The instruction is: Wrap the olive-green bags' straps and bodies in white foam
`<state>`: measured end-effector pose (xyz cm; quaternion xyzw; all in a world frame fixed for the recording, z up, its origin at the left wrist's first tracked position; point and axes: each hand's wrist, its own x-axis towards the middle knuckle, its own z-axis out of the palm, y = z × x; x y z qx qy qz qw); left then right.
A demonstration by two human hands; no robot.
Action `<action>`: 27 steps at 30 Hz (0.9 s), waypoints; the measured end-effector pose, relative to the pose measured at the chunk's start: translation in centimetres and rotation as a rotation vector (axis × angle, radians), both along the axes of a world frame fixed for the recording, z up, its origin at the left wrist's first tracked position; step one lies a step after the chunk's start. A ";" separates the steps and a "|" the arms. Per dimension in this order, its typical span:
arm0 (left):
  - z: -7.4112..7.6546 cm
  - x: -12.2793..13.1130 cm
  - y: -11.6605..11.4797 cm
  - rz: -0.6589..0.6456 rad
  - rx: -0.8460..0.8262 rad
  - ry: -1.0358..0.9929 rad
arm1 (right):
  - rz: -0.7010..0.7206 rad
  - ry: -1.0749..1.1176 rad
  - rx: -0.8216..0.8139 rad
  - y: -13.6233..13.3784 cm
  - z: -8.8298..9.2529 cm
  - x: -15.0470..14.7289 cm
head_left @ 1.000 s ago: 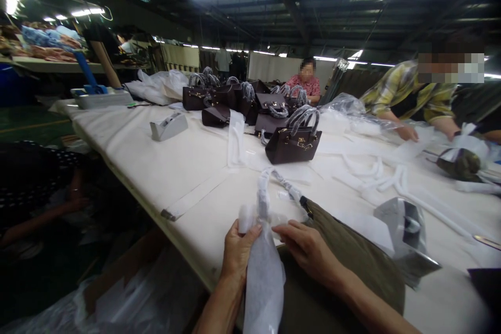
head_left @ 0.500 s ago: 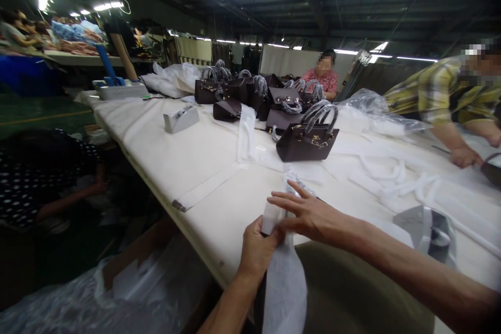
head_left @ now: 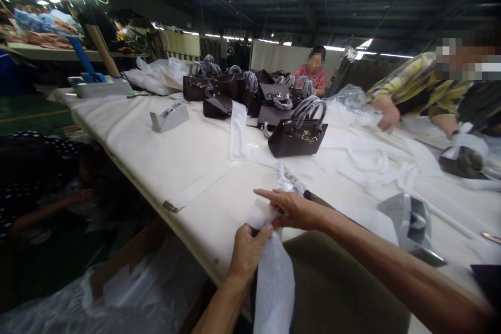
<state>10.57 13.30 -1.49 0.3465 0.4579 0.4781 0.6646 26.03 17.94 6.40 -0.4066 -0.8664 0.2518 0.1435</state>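
My left hand is closed on a white wrapping strip, thumb on top. The strip hangs down along the side of a dark olive handbag lying close to me at the table's near edge. My right hand reaches across from the right; its thumb and a finger pinch the strip beside my left thumb, while its upper fingers stretch out to the left. Just beyond my right hand, the bag's handle is wrapped in clear film. The bag's lower part is cut off by the frame.
Dark brown handbags with wrapped handles crowd the table's far side. Grey tape dispensers stand left and right. White strips lie at right, near a co-worker in a yellow plaid shirt. Another person crouches at lower left.
My hands have shifted a little left in view with the strip, and my right fingers have drawn in to pinch it. The plaid-shirted co-worker's hand has lifted. The view has turned slightly right.
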 end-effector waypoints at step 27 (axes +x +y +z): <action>0.6 0.4 -0.6 -0.042 0.005 -0.009 | 0.051 -0.152 0.021 0.8 0.8 -0.8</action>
